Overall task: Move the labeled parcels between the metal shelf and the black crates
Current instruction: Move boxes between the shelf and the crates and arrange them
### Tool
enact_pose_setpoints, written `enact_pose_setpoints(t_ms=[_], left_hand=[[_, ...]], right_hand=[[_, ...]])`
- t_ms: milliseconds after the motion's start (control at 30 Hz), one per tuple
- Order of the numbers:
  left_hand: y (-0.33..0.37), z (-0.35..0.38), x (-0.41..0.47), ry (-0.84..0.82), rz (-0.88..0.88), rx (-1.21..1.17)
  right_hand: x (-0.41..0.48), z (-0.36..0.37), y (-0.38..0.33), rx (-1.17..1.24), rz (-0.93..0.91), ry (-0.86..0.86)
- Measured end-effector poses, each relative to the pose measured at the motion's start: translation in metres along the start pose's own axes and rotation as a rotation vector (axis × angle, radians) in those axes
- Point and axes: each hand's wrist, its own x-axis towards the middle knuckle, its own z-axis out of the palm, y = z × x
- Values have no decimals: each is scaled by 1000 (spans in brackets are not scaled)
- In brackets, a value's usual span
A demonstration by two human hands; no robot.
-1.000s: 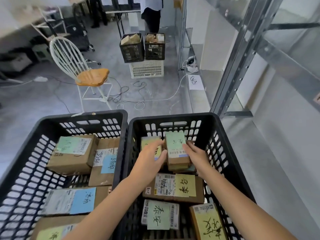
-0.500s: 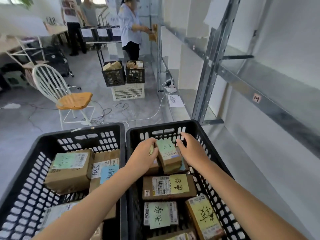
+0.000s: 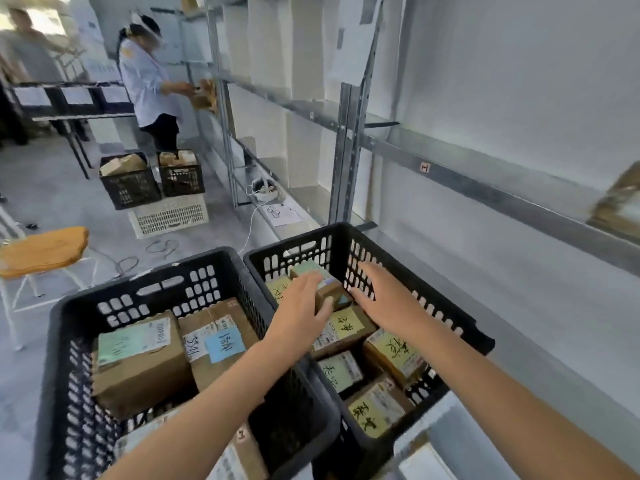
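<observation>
— Scanning big to small: where's the shelf point(image 3: 450, 157)?
— Right of and beyond the R hand point(image 3: 384, 299), within reach; prob. why the crates are parked here.
— Crates?
— Two, side by side. L crate point(image 3: 138, 280), left of the L hand point(image 3: 301, 306), has big boxes point(image 3: 138, 368) w/ green and blue notes. R crate point(image 3: 294, 233) is under both hands, packed w/ parcels point(image 3: 394, 351), notes face up, prob. for quick reading.
— Target?
— Small parcel point(image 3: 329, 292), far end of R crate, atop others. L hand lies on it, thumb at its near face; pinching or just resting, can't tell. R hand is spread, holding nothing, just right of it.
</observation>
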Motion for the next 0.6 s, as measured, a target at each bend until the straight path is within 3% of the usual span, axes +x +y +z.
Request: enact_pose_setpoints(t_ms=[400,600], left_hand=[[141,16,-25,-66,418,-81],[249,50,-42,-130,659,-177]], right_hand=[[-153,-119,7,-219,185,267],[-257,-192,42,-342,398,352]])
